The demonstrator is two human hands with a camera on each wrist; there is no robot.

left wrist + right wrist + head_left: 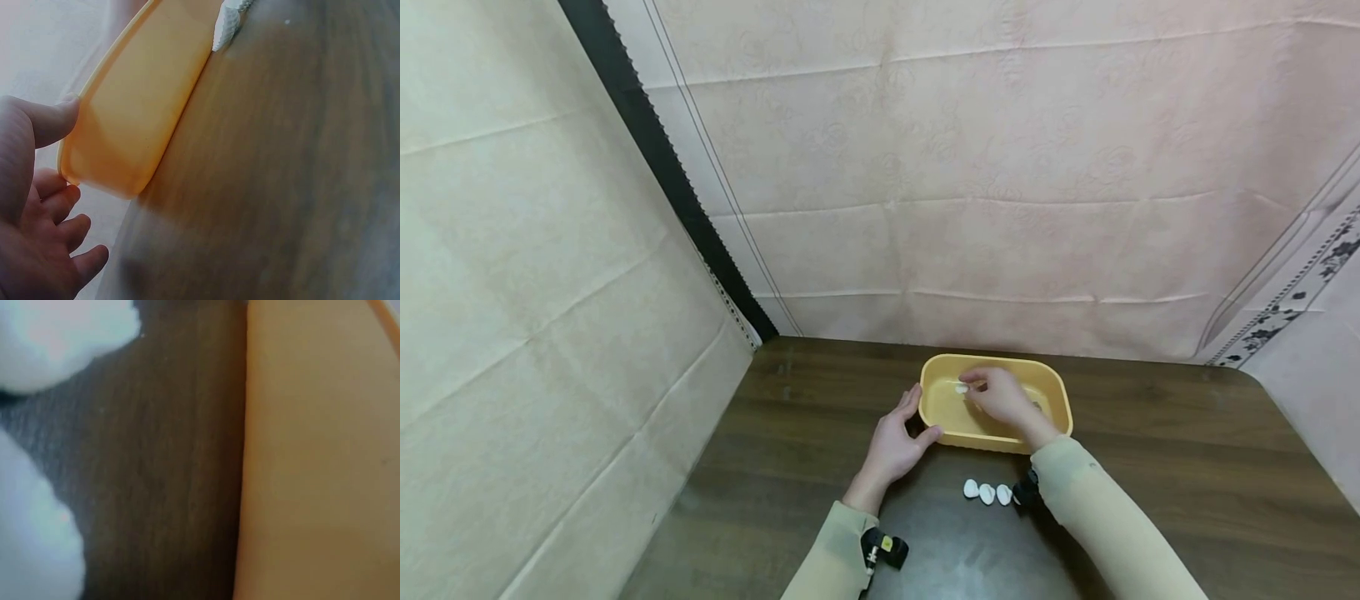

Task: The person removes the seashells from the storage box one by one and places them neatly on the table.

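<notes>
A yellow plastic tub (1000,442) stands on the table. My left hand (895,446) holds its near left corner, thumb on the near side and fingers round the left end; in the left wrist view the thumb presses near the rim and the other fingers are loosely bent. Over the tub's inside, my right hand (1000,396) has thumb and index finger bent together at a small white shell (961,388). A row of several white shells (987,494) lies in front of the tub, the rightmost partly covered by the right wrist's camera. The right wrist view shows no fingers.
The brown wooden table (805,433) spreads out around the tub, its back edge meeting a pale cloth wall (1000,250). Another cloth wall (550,333) closes the left side. Black cameras (883,547) are strapped to the wrists.
</notes>
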